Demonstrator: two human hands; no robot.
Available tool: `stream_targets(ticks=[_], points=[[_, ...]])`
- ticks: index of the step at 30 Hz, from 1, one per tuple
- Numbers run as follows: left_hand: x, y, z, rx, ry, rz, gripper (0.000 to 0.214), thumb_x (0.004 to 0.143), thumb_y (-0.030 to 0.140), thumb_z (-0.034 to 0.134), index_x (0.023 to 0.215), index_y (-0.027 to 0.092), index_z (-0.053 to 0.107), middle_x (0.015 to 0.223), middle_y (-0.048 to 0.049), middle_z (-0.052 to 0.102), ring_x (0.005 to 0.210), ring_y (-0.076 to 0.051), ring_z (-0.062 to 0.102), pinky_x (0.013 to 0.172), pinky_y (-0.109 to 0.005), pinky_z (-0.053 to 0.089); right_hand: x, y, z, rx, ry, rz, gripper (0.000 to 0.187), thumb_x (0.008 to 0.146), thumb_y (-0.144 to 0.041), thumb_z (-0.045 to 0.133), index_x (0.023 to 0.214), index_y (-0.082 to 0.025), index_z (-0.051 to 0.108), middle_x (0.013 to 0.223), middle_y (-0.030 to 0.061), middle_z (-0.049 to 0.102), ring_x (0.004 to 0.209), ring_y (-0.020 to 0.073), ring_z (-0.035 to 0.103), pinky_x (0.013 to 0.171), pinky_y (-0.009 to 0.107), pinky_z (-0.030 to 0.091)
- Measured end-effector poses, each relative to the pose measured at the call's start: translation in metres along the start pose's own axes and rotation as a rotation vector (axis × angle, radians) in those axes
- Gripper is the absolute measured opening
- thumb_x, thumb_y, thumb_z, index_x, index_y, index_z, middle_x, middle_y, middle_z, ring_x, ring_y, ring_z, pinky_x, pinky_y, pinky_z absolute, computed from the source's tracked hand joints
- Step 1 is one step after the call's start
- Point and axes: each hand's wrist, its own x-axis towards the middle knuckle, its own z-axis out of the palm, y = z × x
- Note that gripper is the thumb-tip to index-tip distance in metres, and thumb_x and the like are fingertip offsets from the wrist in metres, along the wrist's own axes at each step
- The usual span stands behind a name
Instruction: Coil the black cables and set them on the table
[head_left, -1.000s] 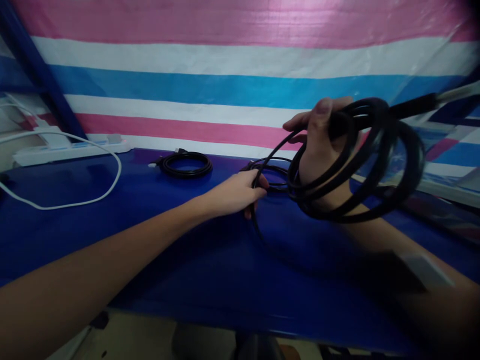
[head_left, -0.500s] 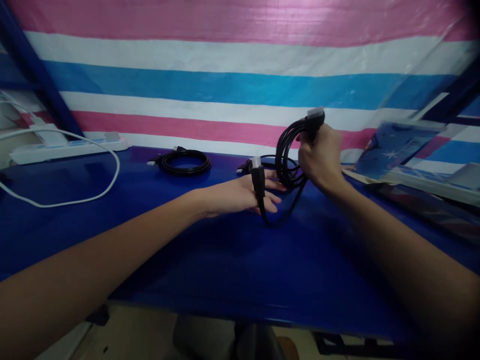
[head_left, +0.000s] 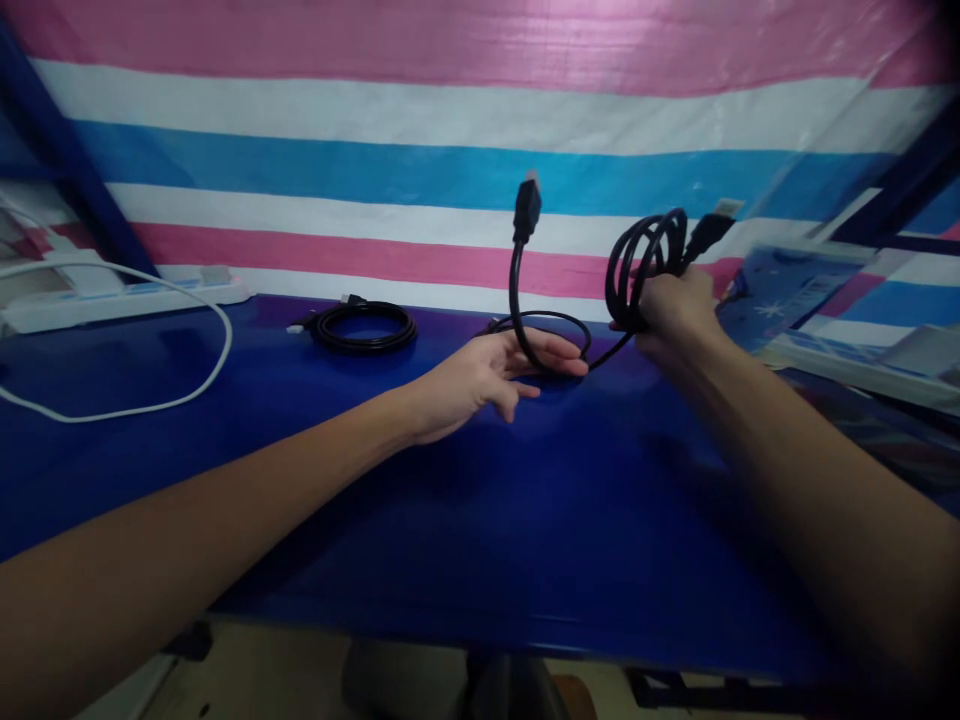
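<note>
My right hand (head_left: pixel 679 310), raised above the table's right half, is closed round a coiled black HDMI cable (head_left: pixel 616 275). One plug (head_left: pixel 709 234) with a clear cap points up and right from the coil. The cable's loose end runs left across the fingers of my left hand (head_left: pixel 499 375) and rises to a second plug (head_left: pixel 527 207). Those left fingers are stretched out, thumb apart, not wrapped round the cable. Behind them another black cable coil (head_left: pixel 564 316) lies on the table, partly hidden. A third coiled black cable (head_left: pixel 365 345) lies farther left.
A white power strip (head_left: pixel 172 296) and a white cord (head_left: pixel 227 340) lie on the blue table (head_left: pixel 480 530) at left. At right stand a blue patterned packet (head_left: pixel 780 295) and a white strip-like object (head_left: pixel 862 362). A striped sheet (head_left: pixel 337 180) hangs behind.
My right hand has moved right with the coil, and its plug now tilts right. The loose plug has swung up above my left hand, drawing the cable across its fingers.
</note>
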Motion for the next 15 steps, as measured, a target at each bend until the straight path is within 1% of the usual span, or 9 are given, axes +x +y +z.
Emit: stream_targets(ticks=[1, 2, 4, 6, 8, 9, 11, 13, 15], points=[[0.001, 0.001, 0.002, -0.013, 0.006, 0.031, 0.058, 0.053, -0.004, 0.057, 0.106, 0.018, 0.061, 0.115, -0.0059, 0.067, 0.118, -0.02, 0.055, 0.094, -0.032, 0.04, 0.0, 0.0, 0.0, -0.028, 0.032, -0.005, 0.031, 0.065, 0.001, 0.036, 0.088, -0.014, 0.05, 0.07, 0.0008, 0.045, 0.048, 0.0116, 0.045, 0.05, 0.034, 0.043], [0.001, 0.003, 0.004, -0.022, 0.042, 0.052, 0.053, 0.058, 0.001, 0.063, 0.107, 0.017, 0.06, 0.116, -0.0072, 0.066, 0.117, -0.021, 0.055, 0.096, -0.033, 0.039, -0.001, 0.0, 0.0, -0.062, 0.061, -0.02, 0.033, 0.065, 0.002, 0.036, 0.09, -0.014, 0.052, 0.07, 0.0008, 0.046, 0.047, 0.0117, 0.045, 0.051, 0.035, 0.044], [0.003, 0.003, 0.01, 0.007, 0.164, 0.062, 0.043, 0.069, 0.018, 0.071, 0.109, 0.016, 0.057, 0.117, -0.0096, 0.064, 0.112, -0.021, 0.057, 0.095, -0.034, 0.039, -0.009, -0.003, 0.004, -0.133, 0.082, -0.1, 0.037, 0.065, 0.003, 0.036, 0.092, -0.014, 0.056, 0.071, 0.0016, 0.05, 0.051, 0.0132, 0.048, 0.058, 0.037, 0.045], [0.004, 0.001, 0.015, 0.077, 0.293, 0.056, 0.045, 0.075, 0.032, 0.072, 0.113, 0.015, 0.053, 0.117, -0.0107, 0.061, 0.108, -0.021, 0.058, 0.091, -0.034, 0.041, -0.022, -0.008, 0.01, -0.194, 0.043, -0.226, 0.038, 0.065, 0.005, 0.039, 0.09, -0.015, 0.06, 0.077, 0.0033, 0.057, 0.065, 0.0167, 0.055, 0.07, 0.039, 0.046], [0.004, -0.003, 0.017, 0.143, 0.403, 0.03, 0.051, 0.076, 0.037, 0.072, 0.115, 0.016, 0.049, 0.114, -0.0099, 0.06, 0.106, -0.02, 0.057, 0.087, -0.032, 0.042, -0.037, -0.013, 0.017, -0.295, -0.025, -0.401, 0.035, 0.067, 0.005, 0.042, 0.088, -0.016, 0.062, 0.087, 0.0057, 0.063, 0.083, 0.0214, 0.059, 0.081, 0.04, 0.044], [0.004, -0.005, 0.017, 0.174, 0.466, 0.007, 0.049, 0.076, 0.038, 0.072, 0.113, 0.016, 0.048, 0.111, -0.0091, 0.06, 0.105, -0.019, 0.056, 0.086, -0.031, 0.042, -0.045, -0.016, 0.02, -0.363, -0.059, -0.504, 0.032, 0.069, 0.003, 0.043, 0.086, -0.015, 0.063, 0.09, 0.0076, 0.064, 0.087, 0.0237, 0.059, 0.081, 0.041, 0.043], [0.004, -0.008, 0.015, 0.252, 0.602, -0.039, 0.038, 0.079, 0.038, 0.069, 0.103, 0.016, 0.05, 0.104, -0.0074, 0.058, 0.101, -0.019, 0.055, 0.084, -0.031, 0.042, -0.058, -0.023, 0.023, -0.433, -0.119, -0.649, 0.029, 0.071, 0.0, 0.043, 0.085, -0.015, 0.064, 0.085, 0.0095, 0.065, 0.083, 0.0252, 0.06, 0.074, 0.04, 0.044], [0.005, -0.009, 0.009, 0.332, 0.716, -0.041, 0.031, 0.079, 0.039, 0.067, 0.094, 0.017, 0.05, 0.101, -0.0068, 0.057, 0.099, -0.019, 0.054, 0.082, -0.032, 0.041, -0.068, -0.029, 0.024, -0.378, -0.176, -0.691, 0.027, 0.071, -0.002, 0.044, 0.083, -0.016, 0.064, 0.075, 0.0077, 0.064, 0.072, 0.0226, 0.06, 0.064, 0.034, 0.043], [0.007, -0.007, 0.002, 0.324, 0.805, 0.004, 0.034, 0.078, 0.041, 0.068, 0.094, 0.018, 0.049, 0.1, -0.0069, 0.058, 0.099, -0.02, 0.055, 0.079, -0.032, 0.041, -0.074, -0.034, 0.023, -0.261, -0.247, -0.656, 0.022, 0.073, -0.006, 0.047, 0.079, -0.017, 0.064, 0.067, 0.0048, 0.062, 0.062, 0.0188, 0.058, 0.055, 0.029, 0.04]])
